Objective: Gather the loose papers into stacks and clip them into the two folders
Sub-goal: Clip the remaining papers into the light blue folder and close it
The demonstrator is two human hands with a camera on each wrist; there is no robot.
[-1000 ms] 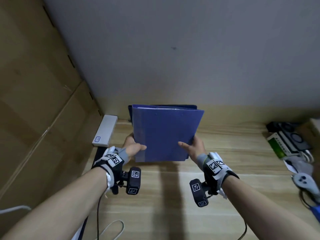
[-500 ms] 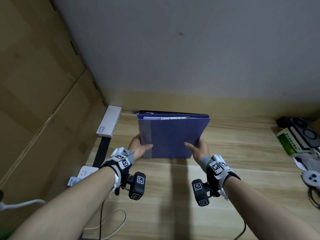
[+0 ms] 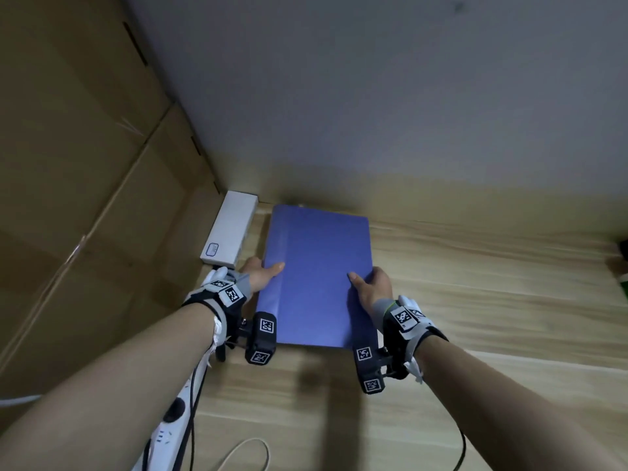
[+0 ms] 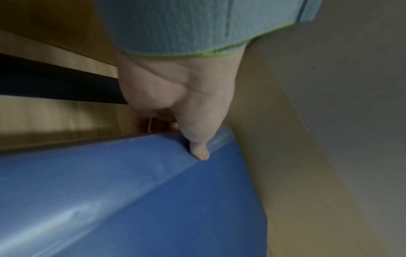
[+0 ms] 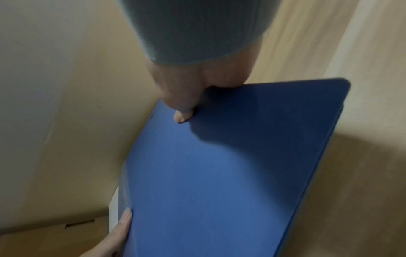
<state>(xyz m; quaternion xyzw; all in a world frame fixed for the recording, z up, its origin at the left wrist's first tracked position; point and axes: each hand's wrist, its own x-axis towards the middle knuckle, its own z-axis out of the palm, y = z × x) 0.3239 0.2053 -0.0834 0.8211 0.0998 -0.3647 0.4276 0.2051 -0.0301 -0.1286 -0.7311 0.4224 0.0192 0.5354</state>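
A closed blue folder [image 3: 316, 273] lies nearly flat over the wooden table, its far edge close to the wall. My left hand [image 3: 261, 271] grips its left spine edge, thumb on the cover and fingers underneath; the left wrist view shows that thumb pressing the folder [image 4: 153, 200]. My right hand [image 3: 368, 287] grips the right edge the same way, thumb on top of the folder [image 5: 219, 173]. A second folder and the papers seen earlier are hidden under the top cover.
A white rectangular box [image 3: 229, 229] lies just left of the folder against the cardboard wall [image 3: 85, 164]. A white power strip [image 3: 166, 433] with cables sits near the front left. The wooden table [image 3: 492, 300] stretches to the right.
Both hands have lowered the folder stack from an upright tilt to nearly flat on the table and pushed it toward the wall. The view has swung left.
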